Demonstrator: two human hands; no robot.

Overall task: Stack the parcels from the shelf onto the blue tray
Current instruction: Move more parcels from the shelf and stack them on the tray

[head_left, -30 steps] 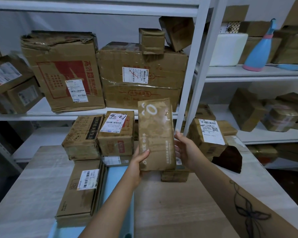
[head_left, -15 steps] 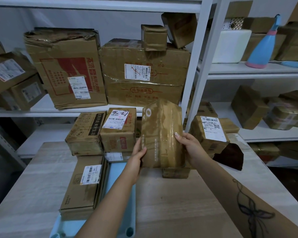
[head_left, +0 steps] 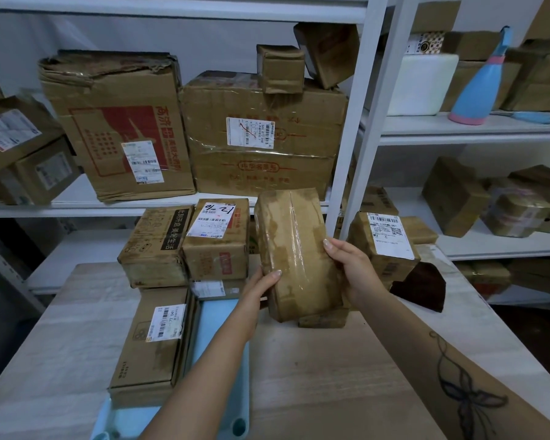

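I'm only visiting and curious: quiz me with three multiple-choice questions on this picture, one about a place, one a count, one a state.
1. Where does the flat box with the barcode label lie? A on the floor; B on the blue tray; C on the top shelf.
2. How many hands hold the taped parcel? A none; B one; C two.
3. The held parcel is: A sealed with tape; B open, flaps up; C crushed flat.
Answers: B, the box rests on the tray; C, the left hand and right hand grip its sides; A, glossy tape wraps it.

Taped brown parcel [head_left: 296, 252], near-upright, seemingly beside blue tray [head_left: 213, 322]
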